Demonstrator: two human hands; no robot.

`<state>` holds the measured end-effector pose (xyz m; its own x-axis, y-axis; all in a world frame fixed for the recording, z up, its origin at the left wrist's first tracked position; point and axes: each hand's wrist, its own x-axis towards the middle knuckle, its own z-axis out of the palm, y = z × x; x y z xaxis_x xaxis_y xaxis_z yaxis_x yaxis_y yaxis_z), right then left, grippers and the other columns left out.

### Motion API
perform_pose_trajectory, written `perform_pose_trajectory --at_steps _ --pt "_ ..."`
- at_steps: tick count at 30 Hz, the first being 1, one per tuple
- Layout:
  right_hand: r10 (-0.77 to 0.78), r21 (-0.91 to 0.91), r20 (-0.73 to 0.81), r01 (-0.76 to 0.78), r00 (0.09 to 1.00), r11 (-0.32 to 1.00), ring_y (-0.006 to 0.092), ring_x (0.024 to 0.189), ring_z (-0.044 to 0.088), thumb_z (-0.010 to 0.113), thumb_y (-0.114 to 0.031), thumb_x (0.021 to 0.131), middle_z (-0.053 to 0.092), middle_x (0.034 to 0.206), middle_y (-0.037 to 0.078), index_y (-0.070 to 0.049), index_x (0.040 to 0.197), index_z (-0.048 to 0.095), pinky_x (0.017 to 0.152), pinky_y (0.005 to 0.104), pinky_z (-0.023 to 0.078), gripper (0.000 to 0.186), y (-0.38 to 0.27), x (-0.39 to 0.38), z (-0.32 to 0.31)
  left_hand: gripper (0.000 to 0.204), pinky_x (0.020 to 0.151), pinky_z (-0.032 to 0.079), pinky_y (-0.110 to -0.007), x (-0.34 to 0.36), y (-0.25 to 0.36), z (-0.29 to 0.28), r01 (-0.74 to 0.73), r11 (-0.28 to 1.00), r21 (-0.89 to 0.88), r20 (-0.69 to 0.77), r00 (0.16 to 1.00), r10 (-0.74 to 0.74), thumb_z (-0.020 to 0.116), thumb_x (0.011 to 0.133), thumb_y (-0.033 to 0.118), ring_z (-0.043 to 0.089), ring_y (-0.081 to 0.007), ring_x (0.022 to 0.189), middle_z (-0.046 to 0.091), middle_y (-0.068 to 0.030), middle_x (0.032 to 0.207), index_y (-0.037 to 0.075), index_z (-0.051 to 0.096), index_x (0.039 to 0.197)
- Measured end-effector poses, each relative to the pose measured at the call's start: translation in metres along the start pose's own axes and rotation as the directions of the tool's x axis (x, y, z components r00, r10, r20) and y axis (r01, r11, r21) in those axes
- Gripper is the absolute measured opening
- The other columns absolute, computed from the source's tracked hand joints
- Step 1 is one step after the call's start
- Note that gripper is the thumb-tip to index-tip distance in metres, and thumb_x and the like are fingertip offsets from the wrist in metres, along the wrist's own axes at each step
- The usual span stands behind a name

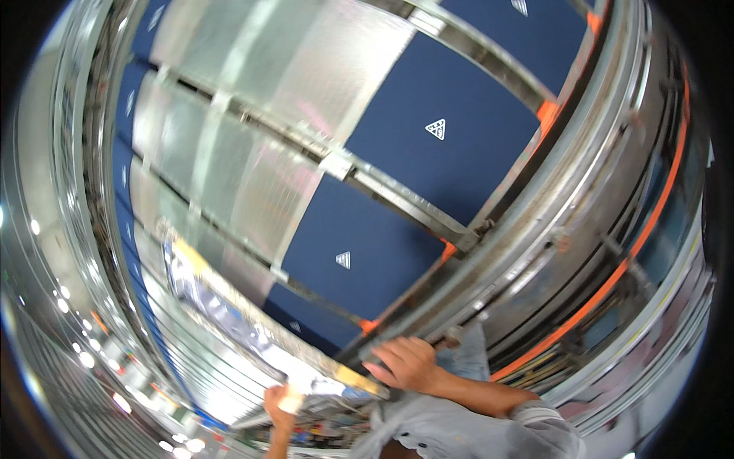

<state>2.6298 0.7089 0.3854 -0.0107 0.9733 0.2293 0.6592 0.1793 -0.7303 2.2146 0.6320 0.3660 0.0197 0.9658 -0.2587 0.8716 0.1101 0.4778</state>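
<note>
My right hand [407, 362] lies with curled fingers over the end of a long flat shiny plastic-wrapped pack [229, 314] with yellow ends, close to a metal rack rail [428, 306]. My left hand [280, 402] grips the pack's lower edge, fingers closed around it. The pack runs from my hands up to the left along the rack. A grey sleeve covers my right arm; whether the right hand grips the pack or the rail I cannot tell.
A tall metal rack [535, 199] fills the view, tilted. It holds dark blue panels [443, 138] with small white triangle marks and translucent ribbed sheets [252, 115]. Orange strips [642, 229] run along the rails on the right. Ceiling lights [76, 352] show at the lower left.
</note>
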Motion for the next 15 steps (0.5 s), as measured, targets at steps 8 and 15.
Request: perform_pose_trajectory --at_steps 8,15 --pt "0.403 0.126 0.691 -0.649 0.600 0.751 0.0503 0.096 0.067 0.073 -0.057 0.090 0.067 0.099 0.035 0.001 0.118 0.045 0.082 0.0552 0.052 0.070 0.038 0.015 0.057 0.029 0.088 0.054 -0.046 0.025 0.007 0.121 -0.203 0.978 -0.049 -0.246 0.952 0.185 0.076 0.076 0.004 0.069 -0.0381 0.096 0.074 -0.0179 0.103 0.001 0.077 0.105" --pt "0.253 0.086 0.542 -0.352 0.802 0.932 0.0478 0.088 0.070 0.080 -0.025 0.078 0.069 0.093 0.034 0.009 0.102 0.052 0.079 0.0506 0.056 0.049 0.077 0.073 0.028 0.050 0.082 0.057 -0.038 0.023 0.037 0.104 0.289 0.638 -0.713 -0.244 0.752 -0.613 0.085 0.088 0.026 0.070 -0.0209 0.097 0.074 -0.0179 0.109 -0.012 0.068 0.116"
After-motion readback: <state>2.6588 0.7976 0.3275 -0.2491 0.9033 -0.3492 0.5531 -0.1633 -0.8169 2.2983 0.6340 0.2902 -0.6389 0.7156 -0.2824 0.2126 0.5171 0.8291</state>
